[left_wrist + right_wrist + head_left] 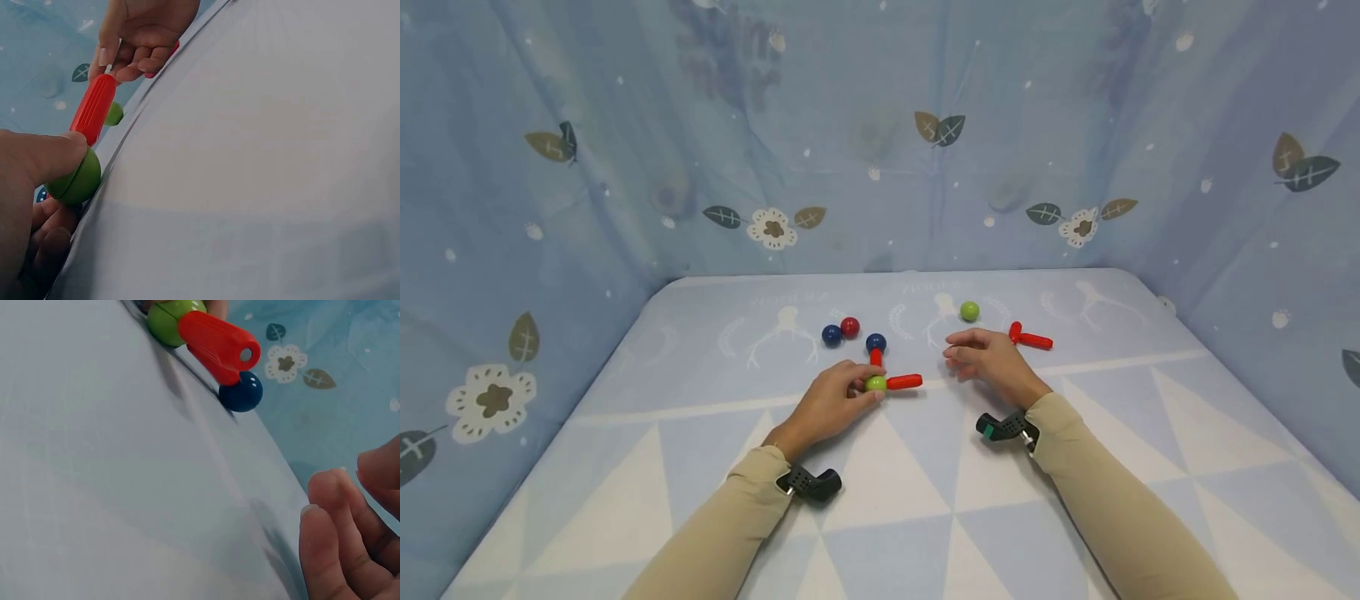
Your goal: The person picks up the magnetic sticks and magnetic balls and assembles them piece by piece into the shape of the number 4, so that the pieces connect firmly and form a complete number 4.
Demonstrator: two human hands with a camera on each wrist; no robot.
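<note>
On the desk [917, 475], the left hand [835, 398] pinches a green ball [876, 383] bearing a red rod [904, 382]; a second rod [876, 358], blue-tipped, seems attached too, its joint partly hidden. The right hand's [992, 364] fingers curve loosely, empty. Assembly looks underway; next probably calls for another piece.

Green ball [876, 384] (partly) behind left fingers [865, 371]

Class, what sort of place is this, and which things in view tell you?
Probably a curtained-off tabletop space for play or filming: patterned blue cloth hangs at the back and sides of a table, on which red rods and coloured balls lie.
</note>
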